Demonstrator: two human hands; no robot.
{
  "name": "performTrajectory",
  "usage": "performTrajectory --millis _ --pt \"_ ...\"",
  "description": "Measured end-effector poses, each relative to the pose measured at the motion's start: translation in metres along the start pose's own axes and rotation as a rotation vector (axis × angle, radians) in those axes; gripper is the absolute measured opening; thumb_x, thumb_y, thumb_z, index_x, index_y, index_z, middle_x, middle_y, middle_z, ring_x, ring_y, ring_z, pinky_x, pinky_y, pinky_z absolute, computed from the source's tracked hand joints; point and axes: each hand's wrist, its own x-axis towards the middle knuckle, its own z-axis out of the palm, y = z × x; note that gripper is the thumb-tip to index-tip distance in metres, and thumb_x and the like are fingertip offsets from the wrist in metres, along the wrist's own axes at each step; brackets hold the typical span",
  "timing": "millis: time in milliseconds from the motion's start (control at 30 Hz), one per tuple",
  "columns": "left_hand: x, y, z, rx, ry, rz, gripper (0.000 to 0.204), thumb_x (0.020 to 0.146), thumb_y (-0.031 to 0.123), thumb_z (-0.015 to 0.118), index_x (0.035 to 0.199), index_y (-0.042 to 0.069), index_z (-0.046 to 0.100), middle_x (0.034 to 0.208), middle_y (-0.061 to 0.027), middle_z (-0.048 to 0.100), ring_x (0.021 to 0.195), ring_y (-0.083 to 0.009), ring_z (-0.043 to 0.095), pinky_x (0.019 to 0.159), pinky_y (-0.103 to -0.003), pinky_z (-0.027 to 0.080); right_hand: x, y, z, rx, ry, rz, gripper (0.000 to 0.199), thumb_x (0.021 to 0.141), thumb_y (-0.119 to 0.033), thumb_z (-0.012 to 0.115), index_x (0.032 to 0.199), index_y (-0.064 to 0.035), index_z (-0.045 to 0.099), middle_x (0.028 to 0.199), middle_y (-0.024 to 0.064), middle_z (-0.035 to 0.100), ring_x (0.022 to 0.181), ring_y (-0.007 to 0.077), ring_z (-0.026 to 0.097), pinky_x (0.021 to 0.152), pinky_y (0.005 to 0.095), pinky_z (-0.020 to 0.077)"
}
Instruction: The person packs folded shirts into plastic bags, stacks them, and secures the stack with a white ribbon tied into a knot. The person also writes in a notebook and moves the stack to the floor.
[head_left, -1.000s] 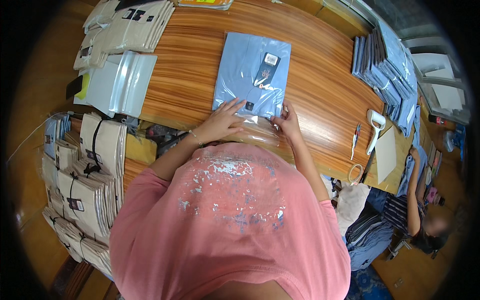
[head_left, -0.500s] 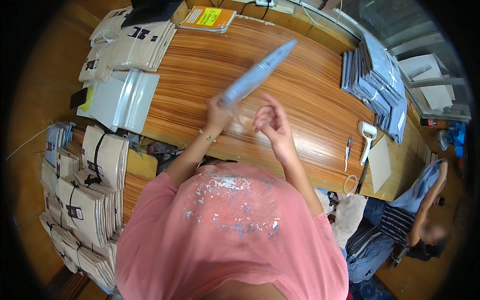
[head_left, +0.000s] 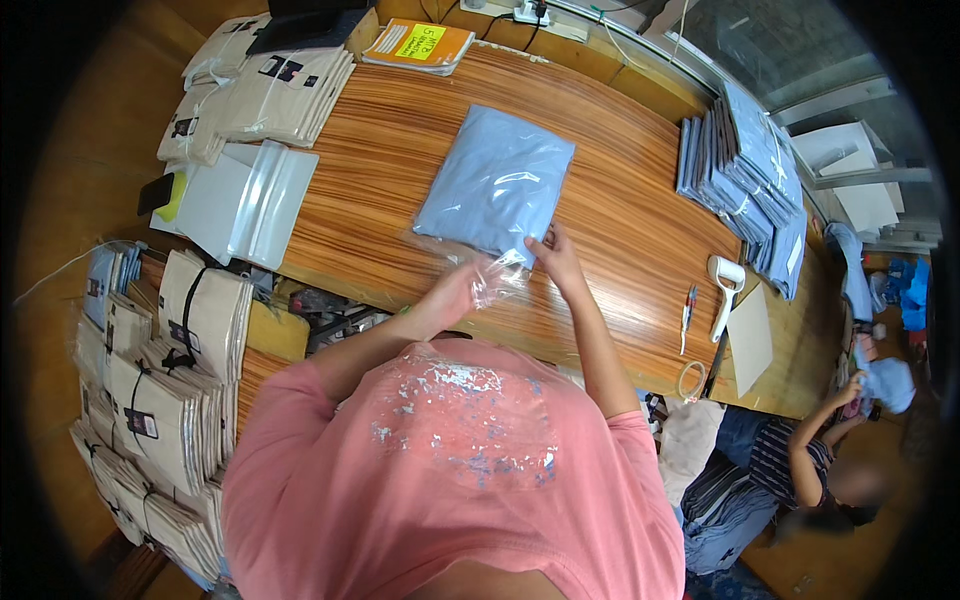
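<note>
A folded light blue garment (head_left: 492, 180) lies on the tabletop in front of me, inside a clear plastic bag (head_left: 498, 284). The bag's loose, crinkled end points toward me. My left hand (head_left: 446, 298) is closed on that loose end, its fingertips partly behind the shiny film. At the package's near right corner, my right hand (head_left: 558, 262) grips the bagged garment, thumb on top and fingers at the edge.
The wood-grain table (head_left: 620, 190) bears a stack of blue folded garments (head_left: 745, 165), a lint roller (head_left: 724, 290), a pen-like tool (head_left: 688, 318), plastic sleeves (head_left: 255, 205), beige bundles (head_left: 275, 95) and orange notebooks (head_left: 418, 45). Another person (head_left: 795, 455) handles blue cloth at right.
The package, held tilted on edge by my left hand, now lies flat on the table. My right hand, free before, has taken its near right corner; my left hand is at the loose end.
</note>
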Motion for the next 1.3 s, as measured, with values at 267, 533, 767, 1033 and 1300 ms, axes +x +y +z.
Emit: performTrajectory --millis 267,533,767,1033,1300 --pt "-0.034 0.087 0.029 1.904 -0.059 1.228 0.02 0.085 0.027 0.058 0.087 0.007 0.061 0.084 -0.0089 0.062 0.09 -0.0254 0.058 0.077 -0.038 0.045 -0.014 -0.013 0.028 -0.707 0.048 -0.773 0.02 0.073 -0.008 0.065 0.092 -0.0023 0.061 0.088 0.0141 0.055 0.085 0.0328 0.051 0.075 0.0397 0.0424" --pt "-0.025 0.047 -0.019 2.096 -0.098 0.528 0.022 0.08 0.023 0.06 0.093 0.004 0.059 0.11 -0.0114 0.053 0.111 -0.0291 0.046 0.09 -0.042 0.038 0.005 0.002 0.065 -1.114 -0.097 -0.931 0.018 0.072 -0.008 0.056 0.091 -0.0087 0.058 0.084 0.0069 0.052 0.087 0.0254 0.05 0.073 0.0374 0.0375" --pt "-0.029 0.026 -0.033 2.145 0.082 0.947 0.048 0.081 0.022 0.06 0.123 0.004 0.048 0.124 -0.018 0.041 0.12 -0.0318 0.037 0.103 -0.048 0.026 -0.001 -0.016 0.073 -1.187 -0.137 -1.044 0.025 0.074 -0.014 0.059 0.099 -0.0108 0.057 0.113 0.0128 0.051 0.11 0.0323 0.045 0.092 0.0508 0.0334" --pt "-0.029 0.018 -0.037 2.138 0.146 0.927 0.048 0.081 0.022 0.059 0.125 0.006 0.046 0.125 -0.0148 0.041 0.12 -0.0297 0.036 0.103 -0.049 0.025 0.02 -0.015 0.08 -1.253 -0.144 -0.953 0.05 0.075 -0.017 0.062 0.122 -0.0114 0.048 0.123 0.0162 0.048 0.119 0.0346 0.042 0.095 0.0547 0.0355" --pt "-0.027 0.017 -0.038 2.118 0.128 0.934 0.04 0.08 0.022 0.06 0.115 0.005 0.052 0.122 -0.0142 0.045 0.12 -0.0281 0.039 0.104 -0.05 0.025 0.02 -0.025 0.097 -1.466 -0.202 -0.893 0.047 0.071 -0.014 0.065 0.116 -0.0087 0.05 0.113 0.0173 0.052 0.111 0.0371 0.049 0.086 0.0517 0.044"
